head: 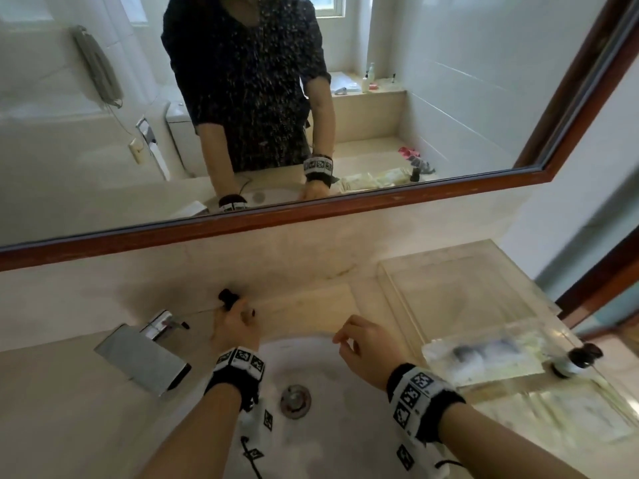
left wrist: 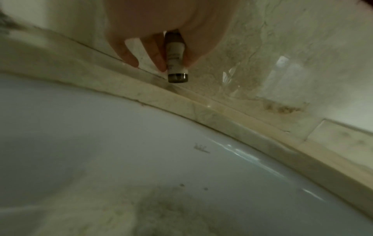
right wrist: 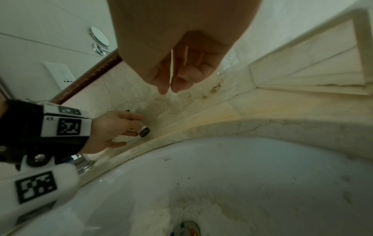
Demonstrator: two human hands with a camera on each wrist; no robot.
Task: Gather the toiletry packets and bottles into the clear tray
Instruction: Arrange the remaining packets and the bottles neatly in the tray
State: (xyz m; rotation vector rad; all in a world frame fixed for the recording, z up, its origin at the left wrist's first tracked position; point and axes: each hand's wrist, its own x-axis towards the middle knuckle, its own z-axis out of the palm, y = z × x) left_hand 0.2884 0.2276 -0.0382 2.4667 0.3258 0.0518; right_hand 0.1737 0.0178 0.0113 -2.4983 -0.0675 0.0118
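I'm holding my left hand (head: 235, 326) forward, its fingers (left wrist: 159, 55) curling around a small bottle (left wrist: 176, 59). My right hand (head: 366, 344) is hanging beside it, thumb and forefinger seemingly pinching something thin, though I can't identify it.

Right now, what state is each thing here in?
small bottle: held by left hand, capped, above the counter.
right hand: loosely curled, empty, over the sink.
clear tray: holds packets.
second bottle: lying on its side by the packets.
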